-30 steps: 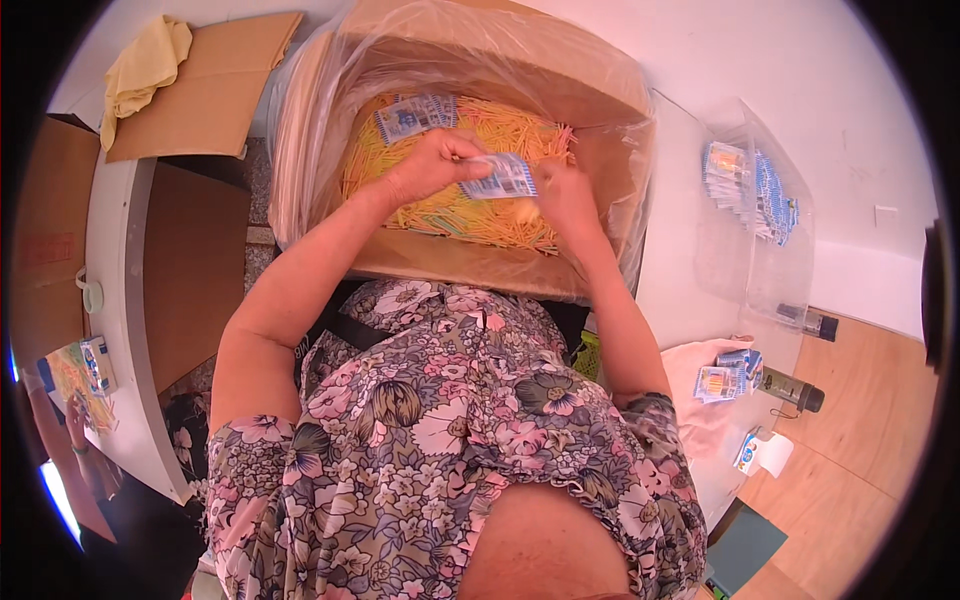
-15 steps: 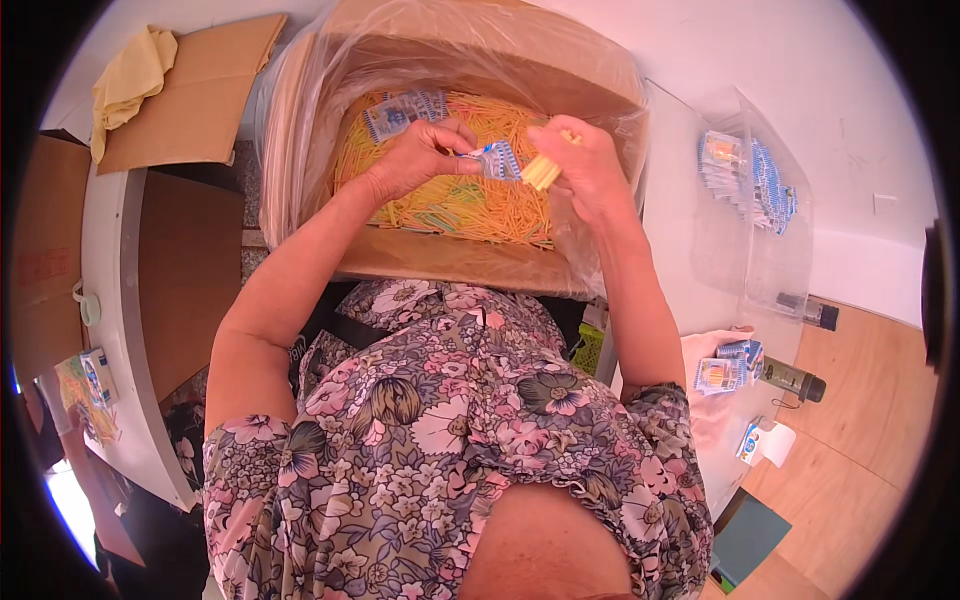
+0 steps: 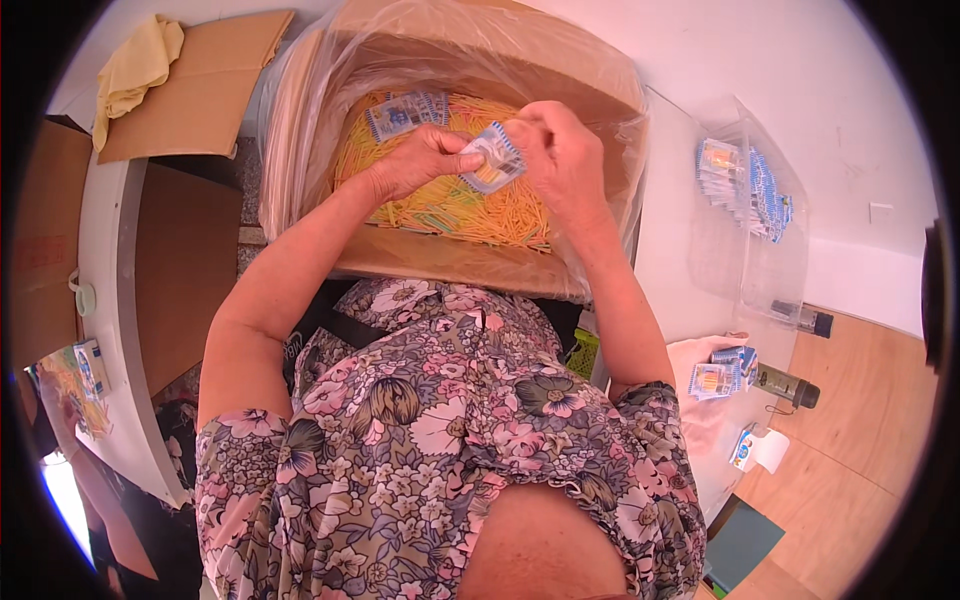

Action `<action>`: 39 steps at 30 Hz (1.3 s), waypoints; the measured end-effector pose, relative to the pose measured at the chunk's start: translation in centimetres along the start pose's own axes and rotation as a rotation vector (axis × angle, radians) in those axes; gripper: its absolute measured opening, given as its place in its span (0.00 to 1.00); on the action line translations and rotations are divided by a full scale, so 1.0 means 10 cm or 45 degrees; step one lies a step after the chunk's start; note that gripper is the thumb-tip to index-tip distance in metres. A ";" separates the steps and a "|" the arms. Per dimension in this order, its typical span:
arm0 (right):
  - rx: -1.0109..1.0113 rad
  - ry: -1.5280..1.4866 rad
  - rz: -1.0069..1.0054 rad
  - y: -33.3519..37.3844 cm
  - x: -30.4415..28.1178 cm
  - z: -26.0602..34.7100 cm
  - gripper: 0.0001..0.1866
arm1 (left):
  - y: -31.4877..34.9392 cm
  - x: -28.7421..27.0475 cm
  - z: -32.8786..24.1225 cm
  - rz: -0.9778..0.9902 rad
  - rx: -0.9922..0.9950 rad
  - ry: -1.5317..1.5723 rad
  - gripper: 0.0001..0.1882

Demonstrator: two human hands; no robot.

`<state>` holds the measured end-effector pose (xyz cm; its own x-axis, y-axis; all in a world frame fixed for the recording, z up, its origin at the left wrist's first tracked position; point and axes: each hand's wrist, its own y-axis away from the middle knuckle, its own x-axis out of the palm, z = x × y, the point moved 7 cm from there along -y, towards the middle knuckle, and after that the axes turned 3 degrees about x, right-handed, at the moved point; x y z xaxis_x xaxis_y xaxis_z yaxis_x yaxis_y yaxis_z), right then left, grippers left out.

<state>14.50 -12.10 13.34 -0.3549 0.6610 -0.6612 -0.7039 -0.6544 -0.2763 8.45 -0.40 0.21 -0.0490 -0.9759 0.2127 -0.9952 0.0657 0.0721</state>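
Over a large cardboard box lined with clear plastic, my left hand pinches a small clear packet with blue-striped edges. A few yellow sticks show inside this packet. My right hand is closed at the packet's right edge, its bent fingertips against it and partly hidden. Below both hands, the box holds a thick layer of thin sticks, mostly yellow and orange with some green. Several flat packets lie on the sticks at the far left of the box.
On the white table to the right stands a clear plastic bin with many packets. Nearer are more packets on a pink cloth, a dark bottle and a small opened box. Cardboard with a yellow cloth is at far left.
The bundle of yellow sticks in my right hand is no longer between its fingers; yellow sticks now show inside the packet. My right hand has moved left against the packet, which is turned more face-up.
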 end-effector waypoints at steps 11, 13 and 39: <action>0.318 -0.221 -0.013 0.98 -1.03 -0.41 0.13 | -0.02 -0.12 0.18 -0.057 -0.175 -0.092 0.17; 0.556 -0.246 -0.113 1.51 -1.88 -0.74 0.14 | -0.05 -0.54 0.38 -0.470 -0.352 -0.393 0.15; 0.735 1.410 -0.780 3.88 -3.73 -1.40 0.22 | -0.48 -1.84 0.80 -0.469 -0.086 -1.901 0.23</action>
<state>9.09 -67.30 17.51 0.5747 -0.0249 -0.8180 -0.8164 0.0521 -0.5751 13.41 15.56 -11.88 0.1126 -0.2492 -0.9619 -0.9671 -0.2495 -0.0486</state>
